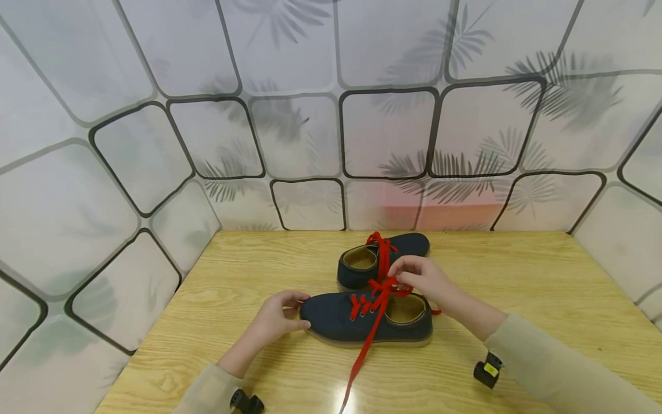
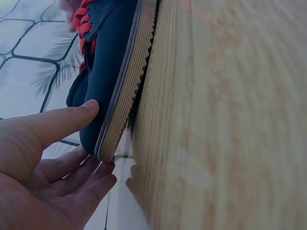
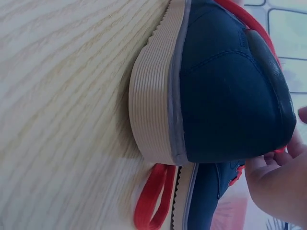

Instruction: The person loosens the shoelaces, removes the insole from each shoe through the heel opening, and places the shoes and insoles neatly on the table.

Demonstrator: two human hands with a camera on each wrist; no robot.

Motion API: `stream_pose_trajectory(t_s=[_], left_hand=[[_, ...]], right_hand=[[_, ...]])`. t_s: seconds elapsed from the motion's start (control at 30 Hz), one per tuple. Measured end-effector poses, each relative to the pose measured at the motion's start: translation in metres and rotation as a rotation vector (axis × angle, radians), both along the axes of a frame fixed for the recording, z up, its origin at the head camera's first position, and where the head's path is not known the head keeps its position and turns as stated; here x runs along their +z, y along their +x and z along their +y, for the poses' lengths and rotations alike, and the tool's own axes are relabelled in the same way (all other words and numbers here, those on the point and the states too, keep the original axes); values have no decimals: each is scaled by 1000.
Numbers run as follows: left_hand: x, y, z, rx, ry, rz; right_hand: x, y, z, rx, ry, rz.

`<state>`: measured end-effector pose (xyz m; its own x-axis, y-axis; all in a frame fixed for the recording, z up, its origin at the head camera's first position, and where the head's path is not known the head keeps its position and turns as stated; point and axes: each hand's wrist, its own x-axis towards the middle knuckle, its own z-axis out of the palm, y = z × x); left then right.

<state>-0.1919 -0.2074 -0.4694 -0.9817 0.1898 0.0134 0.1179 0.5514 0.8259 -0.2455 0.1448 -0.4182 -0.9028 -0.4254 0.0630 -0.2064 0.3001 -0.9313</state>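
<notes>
A dark blue shoe (image 1: 336,316) with a tan sole lies on the wooden table, its toe to the left. My left hand (image 1: 276,315) holds its toe between thumb and fingers; in the left wrist view the thumb (image 2: 88,108) presses the upper. Above the shoe's opening, my right hand (image 1: 421,279) pinches the red shoelace (image 1: 385,286) with curled fingers. One long lace end hangs over the near side and runs toward me. In the right wrist view the shoe's heel (image 3: 230,105) fills the middle and my right hand (image 3: 278,177) is partly cut off.
Behind it stands a second blue shoe (image 1: 351,276) with its red lace tied in a bow, toe pointing right. A lace loop (image 3: 153,201) lies near the front shoe's heel. A patterned curtain (image 1: 310,138) rises behind the wooden table (image 1: 258,259).
</notes>
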Motion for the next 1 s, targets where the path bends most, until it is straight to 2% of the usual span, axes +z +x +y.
stream_pose_trajectory(t_s=[0.27,0.43,0.53,0.73,1.0], left_hand=[[-1,0,0,3,2,-5],[0,1,0,7,3,-8],[0,1,0,9,2,-8],[1,1,0,6,2,-7],[1,2,0,5,4,-8]], right_hand=[[0,2,-7,56,222,197],[-1,1,-8,53,246,244],[-3,-1,-7,20,201,199],[-2,-1,-2,-28,18,-24],[-2,-2,5,-115,-28,-91]])
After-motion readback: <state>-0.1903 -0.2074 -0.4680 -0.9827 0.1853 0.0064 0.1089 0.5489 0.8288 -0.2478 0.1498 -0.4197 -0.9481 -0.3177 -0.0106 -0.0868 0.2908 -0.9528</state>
